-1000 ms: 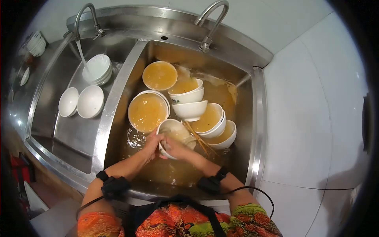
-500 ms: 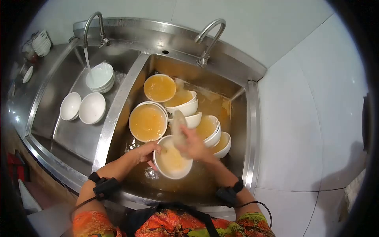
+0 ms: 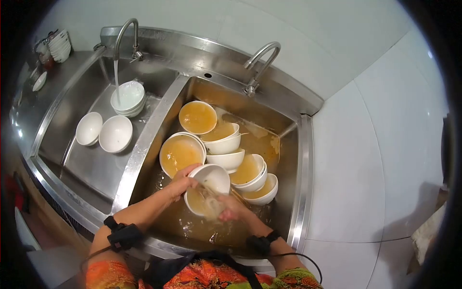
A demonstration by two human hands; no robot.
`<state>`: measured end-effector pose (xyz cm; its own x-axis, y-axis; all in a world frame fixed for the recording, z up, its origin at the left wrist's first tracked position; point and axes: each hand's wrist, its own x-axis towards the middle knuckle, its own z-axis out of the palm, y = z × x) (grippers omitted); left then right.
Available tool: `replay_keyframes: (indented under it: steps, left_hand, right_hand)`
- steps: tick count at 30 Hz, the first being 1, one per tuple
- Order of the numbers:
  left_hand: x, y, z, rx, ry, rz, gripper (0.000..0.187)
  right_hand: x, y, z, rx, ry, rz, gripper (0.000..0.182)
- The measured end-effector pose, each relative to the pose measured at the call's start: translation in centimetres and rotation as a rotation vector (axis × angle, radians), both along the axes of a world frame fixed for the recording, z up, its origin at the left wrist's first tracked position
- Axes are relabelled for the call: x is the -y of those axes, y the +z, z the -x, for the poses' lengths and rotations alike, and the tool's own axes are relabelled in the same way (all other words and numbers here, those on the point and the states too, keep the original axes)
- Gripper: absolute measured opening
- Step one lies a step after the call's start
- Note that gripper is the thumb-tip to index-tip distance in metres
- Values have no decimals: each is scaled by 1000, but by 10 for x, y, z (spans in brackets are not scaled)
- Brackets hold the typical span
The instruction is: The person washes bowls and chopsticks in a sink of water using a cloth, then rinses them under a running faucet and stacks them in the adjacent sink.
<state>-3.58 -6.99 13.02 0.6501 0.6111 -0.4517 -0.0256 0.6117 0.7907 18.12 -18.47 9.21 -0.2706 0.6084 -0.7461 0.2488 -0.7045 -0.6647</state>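
Head view, followed from my remote seat, showed me two white bowls (image 3: 115, 135) left of the sink divider (image 3: 150, 142). A bowl stack (image 3: 128, 98), nearer the divider on that side, took running water (image 3: 116, 79). Just right of the divider I saw nested bowls (image 3: 182, 155) full of orange liquid. Farther right of it, the left hand (image 3: 184, 180) gripped a tilted white bowl (image 3: 215, 176) at its edge. Beyond, the right hand (image 3: 233, 208) was closed around a pale item (image 3: 210, 199), too blurred for me to identify. Farthest right of the divider stood more liquid-filled bowls (image 3: 247, 172).
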Motion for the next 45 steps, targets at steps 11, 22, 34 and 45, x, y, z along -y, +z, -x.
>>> replay_keyframes:
  steps: [11,22,34,45]
  left_hand:
    - [-3,-23,25,-169,-155,-129,63]
    - [2,-32,-17,-76,-372,-205,52]
    - [34,-52,-32,-441,118,-1019,46]
    - [60,-65,-47,-720,-27,-434,74]
  right_hand:
    - [-29,49,15,532,-45,-357,24]
    - [-45,61,31,906,312,-671,27]
    - [12,-46,24,294,56,-436,42]
    - [-15,-9,74,-498,-673,0,53]
